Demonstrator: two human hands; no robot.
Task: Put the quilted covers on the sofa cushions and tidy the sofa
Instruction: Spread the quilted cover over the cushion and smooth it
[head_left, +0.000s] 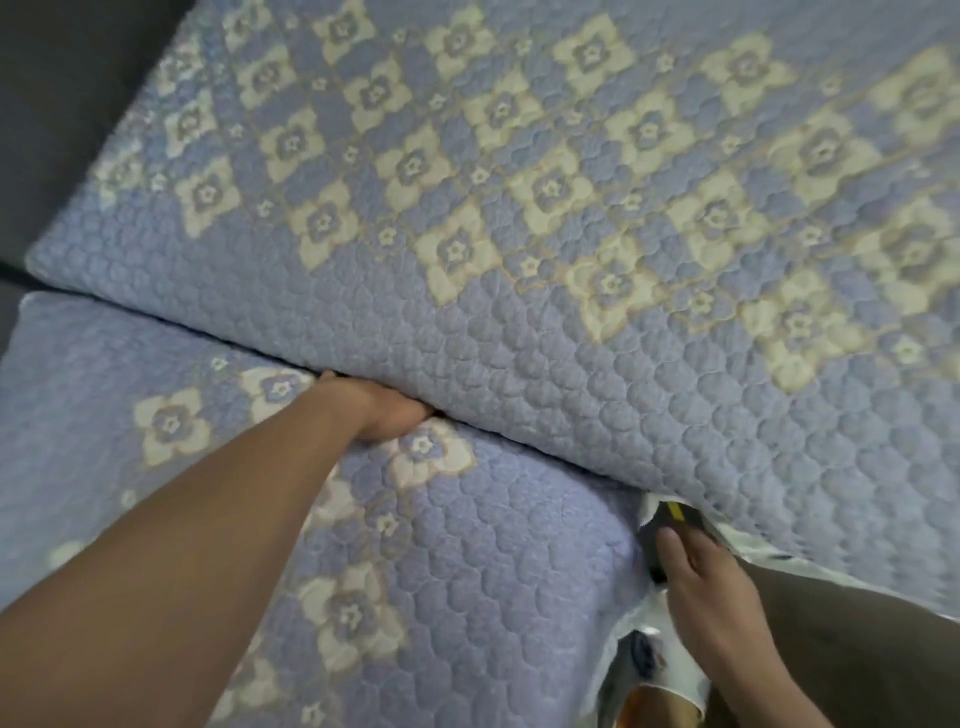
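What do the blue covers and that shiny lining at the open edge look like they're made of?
Upper cover and lower cover: padded quilted fabric, matte, judging by the puffy stitched scallops and woven-looking cream flowers. Lining by the right hand: probably smooth satin-like cloth, since it glints silver-white. Exact fibre can't be told.

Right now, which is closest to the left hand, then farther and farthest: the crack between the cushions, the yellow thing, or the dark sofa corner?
From the left hand:
1. Crack between the cushions: the fingers are tucked into it.
2. Yellow thing: to the right, by the right hand.
3. Dark sofa corner: far up, top left.
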